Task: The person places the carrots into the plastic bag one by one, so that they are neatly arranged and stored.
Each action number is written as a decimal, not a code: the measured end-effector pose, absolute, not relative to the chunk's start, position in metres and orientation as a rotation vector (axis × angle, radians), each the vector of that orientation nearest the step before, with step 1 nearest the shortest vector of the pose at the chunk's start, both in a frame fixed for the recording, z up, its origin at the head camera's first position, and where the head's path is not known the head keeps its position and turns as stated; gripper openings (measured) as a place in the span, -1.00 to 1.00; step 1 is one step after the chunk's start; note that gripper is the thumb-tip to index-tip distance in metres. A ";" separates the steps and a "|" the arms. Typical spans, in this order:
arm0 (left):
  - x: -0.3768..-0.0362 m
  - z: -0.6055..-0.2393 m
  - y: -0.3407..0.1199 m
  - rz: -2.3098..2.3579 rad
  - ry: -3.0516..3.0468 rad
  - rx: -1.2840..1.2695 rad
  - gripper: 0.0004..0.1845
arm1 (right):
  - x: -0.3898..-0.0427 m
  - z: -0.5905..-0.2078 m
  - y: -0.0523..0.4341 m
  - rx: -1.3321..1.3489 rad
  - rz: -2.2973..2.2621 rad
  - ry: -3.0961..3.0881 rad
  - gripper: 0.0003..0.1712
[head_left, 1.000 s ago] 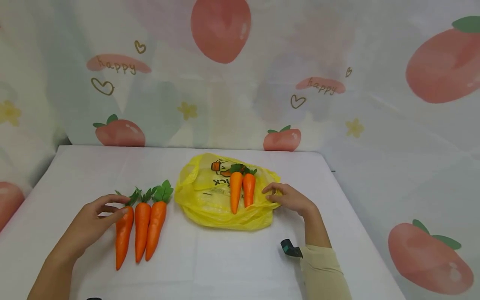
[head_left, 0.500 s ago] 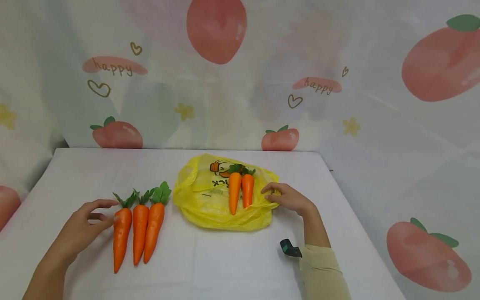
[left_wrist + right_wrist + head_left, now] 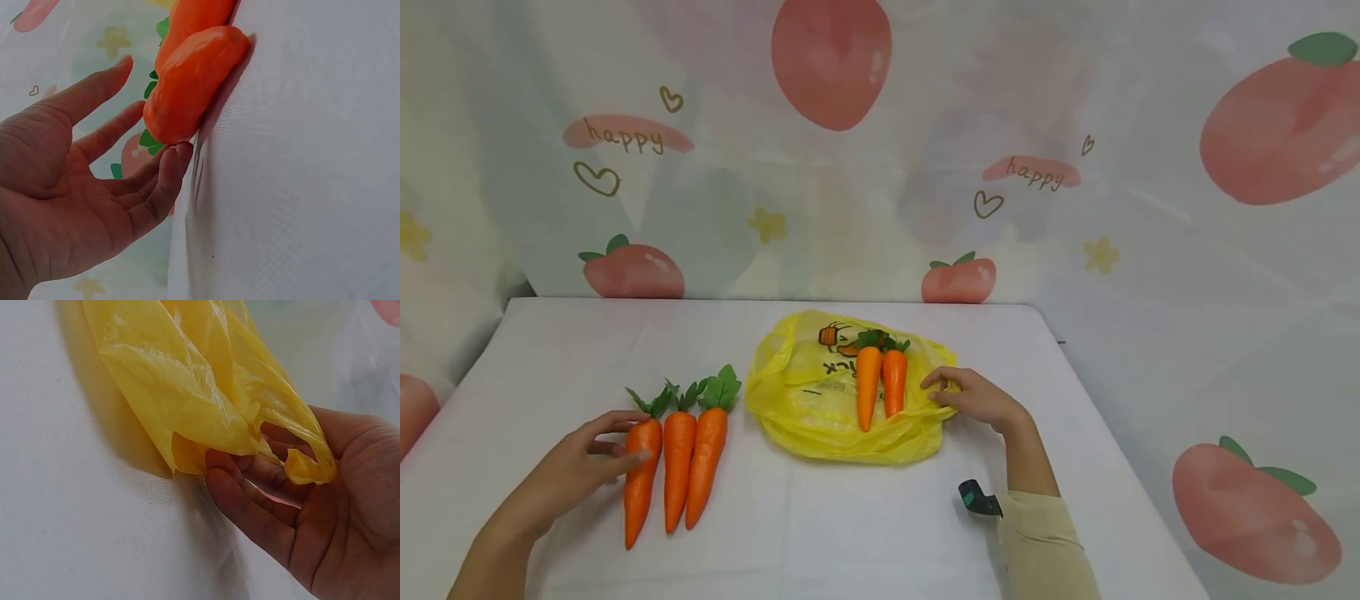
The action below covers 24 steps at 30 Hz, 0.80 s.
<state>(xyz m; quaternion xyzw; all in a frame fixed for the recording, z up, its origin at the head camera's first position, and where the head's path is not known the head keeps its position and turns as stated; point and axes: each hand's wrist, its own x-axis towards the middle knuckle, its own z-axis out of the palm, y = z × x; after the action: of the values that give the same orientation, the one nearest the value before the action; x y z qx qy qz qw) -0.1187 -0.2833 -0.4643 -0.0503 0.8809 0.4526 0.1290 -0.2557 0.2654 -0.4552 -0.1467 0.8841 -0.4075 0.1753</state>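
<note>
Three orange carrots with green leaves lie side by side at the left of the table. My left hand (image 3: 572,467) is at the leftmost carrot (image 3: 642,475), thumb and fingers spread around its leafy end. In the left wrist view, fingertips meet or nearly meet that carrot (image 3: 194,81), and the thumb stands apart from it. To the right, a yellow plastic bag (image 3: 790,408) with a printed cartoon lies spread out. My right hand (image 3: 981,400) holds its right edge; in the right wrist view, curled fingers go through the bag's handle (image 3: 312,434).
Two more carrots, one (image 3: 868,383) beside the other (image 3: 894,379), lie at the bag; I cannot tell whether they are inside. A black device (image 3: 977,497) sits by the right sleeve (image 3: 1045,542). A fruit-printed cloth (image 3: 850,200) hangs behind the white table (image 3: 850,533).
My left hand drew back left from the leftmost carrot, then came in around its upper end again. The right hand and the bag stay in place. The head view shifted slightly.
</note>
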 end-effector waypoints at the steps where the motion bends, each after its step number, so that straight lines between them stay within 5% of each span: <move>1: -0.119 -0.465 -0.283 1.312 2.562 -0.143 -0.16 | -0.255 -0.455 0.266 -0.415 -1.156 2.504 -0.73; 24: -0.120 -0.469 -0.282 1.248 2.572 -0.039 -0.02 | -0.255 -0.454 0.267 -0.399 -1.142 2.508 -0.74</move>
<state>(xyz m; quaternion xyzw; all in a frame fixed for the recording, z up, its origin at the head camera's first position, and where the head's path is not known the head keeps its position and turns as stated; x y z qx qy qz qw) -0.1202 -0.2819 -0.4689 -0.0136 0.8907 0.4321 0.1407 -0.2554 0.2670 -0.4536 -0.1409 0.8864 -0.4036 0.1777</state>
